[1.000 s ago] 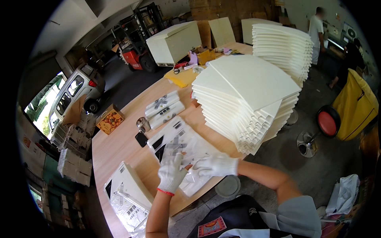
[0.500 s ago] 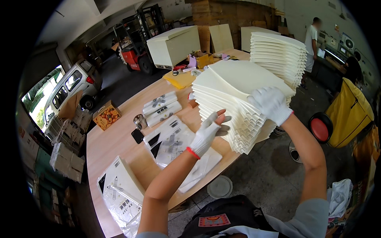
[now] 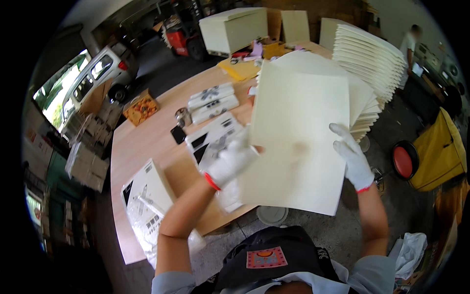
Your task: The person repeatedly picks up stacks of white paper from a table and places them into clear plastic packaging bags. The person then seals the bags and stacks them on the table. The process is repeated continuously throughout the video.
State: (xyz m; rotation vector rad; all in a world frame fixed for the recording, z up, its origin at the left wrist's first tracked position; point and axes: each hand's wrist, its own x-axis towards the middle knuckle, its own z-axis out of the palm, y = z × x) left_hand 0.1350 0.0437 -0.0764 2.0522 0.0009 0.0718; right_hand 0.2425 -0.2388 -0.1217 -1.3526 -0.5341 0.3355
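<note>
A sheaf of cream paper [image 3: 301,142] is raised toward me in front of the large stack, its broad face turned up. My right hand [image 3: 353,159], in a white glove, grips its right edge. My left hand [image 3: 230,161], in a white glove with a red cuff, is beside the sheaf's left edge; motion smears its fingers, so their grip is unclear. Behind the sheaf lies the rest of the fanned paper stack [image 3: 362,95]. Under and beside my left hand is a plastic-wrapped paper pack [image 3: 198,142] with a pencil print.
Another wrapped pack [image 3: 147,188] lies at the table's near left. Farther back are two rolled-looking packs [image 3: 213,103], a metal tin [image 3: 183,116], a black phone [image 3: 177,134] and a fruit-print box [image 3: 141,108]. A tall paper pile [image 3: 367,59] stands far right; a person [image 3: 410,49] is beyond it.
My right hand has lifted a sheaf off the fanned stack and brought it toward me, over the table's near edge. My left hand has moved slightly left and is blurred.
</note>
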